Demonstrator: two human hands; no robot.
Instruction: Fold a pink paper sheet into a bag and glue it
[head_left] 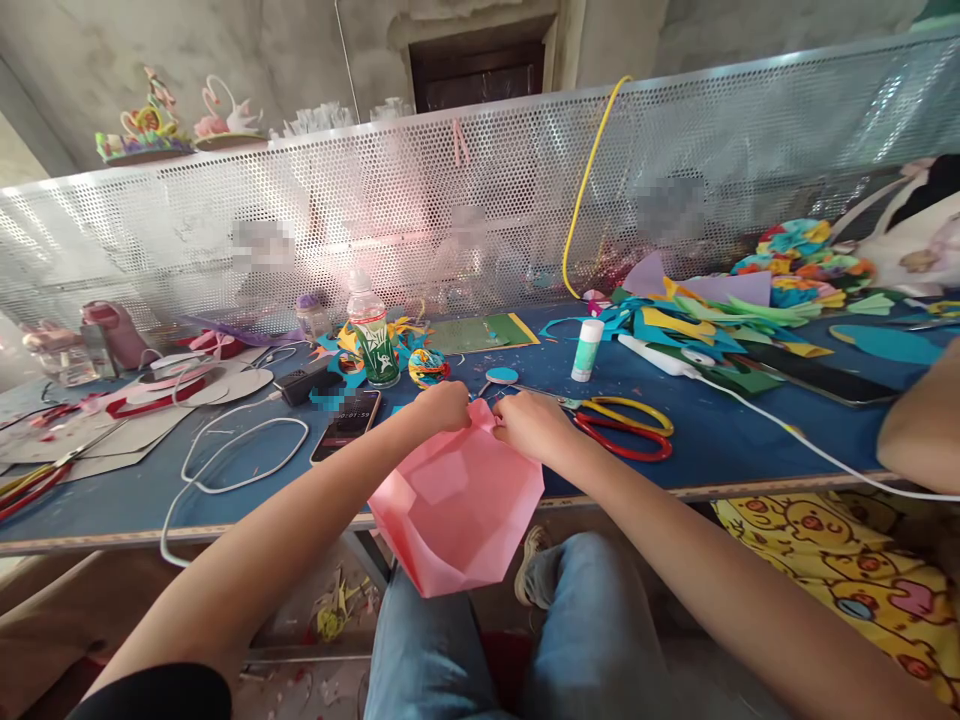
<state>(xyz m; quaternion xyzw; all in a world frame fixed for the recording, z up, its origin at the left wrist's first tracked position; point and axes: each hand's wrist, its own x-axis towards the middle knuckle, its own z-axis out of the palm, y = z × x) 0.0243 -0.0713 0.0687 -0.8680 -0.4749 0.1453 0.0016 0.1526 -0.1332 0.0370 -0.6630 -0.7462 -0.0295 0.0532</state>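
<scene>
A sheet of pink paper, bent into an open, bowl-like shape, hangs over the table's front edge above my lap. My left hand pinches its far edge, and my right hand grips the same edge a little to the right. The fingertips nearly meet, and the paper between them is partly hidden. Just right of my right hand lie scissors with one red and one yellow handle. Beyond the hands sits a small blue disc. A glue stick stands upright behind the scissors.
A phone and a bottle are left of my hands. A white cable loops toward the front edge. Coloured paper pieces pile up at right, near a glue gun. Another person's arm rests at far right.
</scene>
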